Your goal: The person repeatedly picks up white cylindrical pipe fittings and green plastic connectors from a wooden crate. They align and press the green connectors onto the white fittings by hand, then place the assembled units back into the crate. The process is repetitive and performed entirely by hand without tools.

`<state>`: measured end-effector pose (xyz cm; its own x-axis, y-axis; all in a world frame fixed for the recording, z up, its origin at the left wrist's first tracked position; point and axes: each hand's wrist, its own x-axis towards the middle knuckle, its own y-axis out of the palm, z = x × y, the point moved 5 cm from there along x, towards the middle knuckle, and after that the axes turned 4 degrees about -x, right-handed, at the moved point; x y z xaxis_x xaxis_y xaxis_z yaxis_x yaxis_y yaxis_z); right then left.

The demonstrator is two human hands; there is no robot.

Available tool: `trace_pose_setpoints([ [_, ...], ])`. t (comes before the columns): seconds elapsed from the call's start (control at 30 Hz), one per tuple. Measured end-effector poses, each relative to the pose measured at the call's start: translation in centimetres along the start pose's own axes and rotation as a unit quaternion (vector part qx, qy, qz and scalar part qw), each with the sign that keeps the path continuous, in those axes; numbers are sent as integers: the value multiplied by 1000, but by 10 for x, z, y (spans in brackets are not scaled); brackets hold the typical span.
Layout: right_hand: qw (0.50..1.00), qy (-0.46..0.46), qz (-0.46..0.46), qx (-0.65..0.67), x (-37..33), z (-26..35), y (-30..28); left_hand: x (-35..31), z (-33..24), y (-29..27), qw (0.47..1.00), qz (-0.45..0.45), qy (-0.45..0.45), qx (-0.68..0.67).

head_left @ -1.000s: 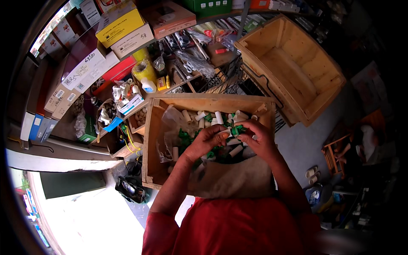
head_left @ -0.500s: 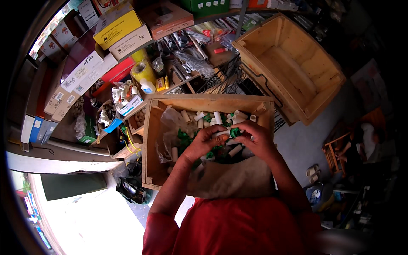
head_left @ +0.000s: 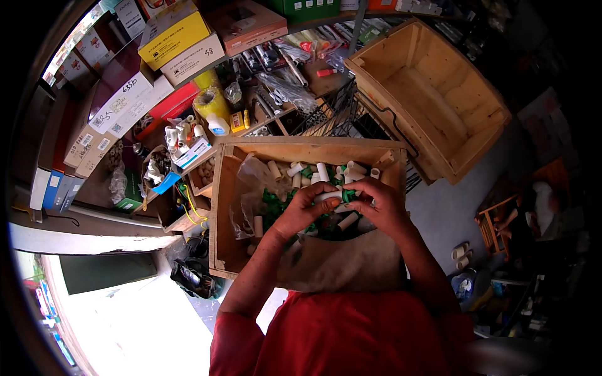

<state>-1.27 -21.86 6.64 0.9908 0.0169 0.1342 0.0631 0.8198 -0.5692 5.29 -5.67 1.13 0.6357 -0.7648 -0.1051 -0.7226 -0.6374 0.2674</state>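
My left hand (head_left: 304, 210) grips a short white plastic tube (head_left: 328, 197), its thumb and fingers pinched round it. At the tube's right end is a green plastic fitting (head_left: 349, 196), held between the fingertips of my right hand (head_left: 381, 203). Whether the fitting sits on the tube or only touches it is hard to make out. Both hands are above a wooden box (head_left: 307, 144) with loose white tube pieces (head_left: 323, 171) and green fittings (head_left: 274, 202) in it. A clear plastic bag (head_left: 254, 178) lies at the box's left side.
Brown cloth (head_left: 342, 263) covers the box's near side. A second wooden box (head_left: 433, 100) stands at the far right. Shelves on the left carry cardboard boxes (head_left: 128, 103), yellow tape rolls (head_left: 210, 103) and bagged hardware. Slippers (head_left: 461, 255) lie on the floor to the right.
Both hands stay nearly in place. The white tube and green fitting have shifted slightly between the fingers; the box and its contents look the same.
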Motion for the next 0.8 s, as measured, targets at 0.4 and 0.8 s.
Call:
trace_pose_setpoints([
  [0.4, 999, 4, 8, -44, -2, -9, 2, -1, 6, 4, 999, -10, -3, 43],
  [0.8, 996, 51, 10, -67, -1, -13, 3, -3, -25, 11, 897, -70, 275, 339],
])
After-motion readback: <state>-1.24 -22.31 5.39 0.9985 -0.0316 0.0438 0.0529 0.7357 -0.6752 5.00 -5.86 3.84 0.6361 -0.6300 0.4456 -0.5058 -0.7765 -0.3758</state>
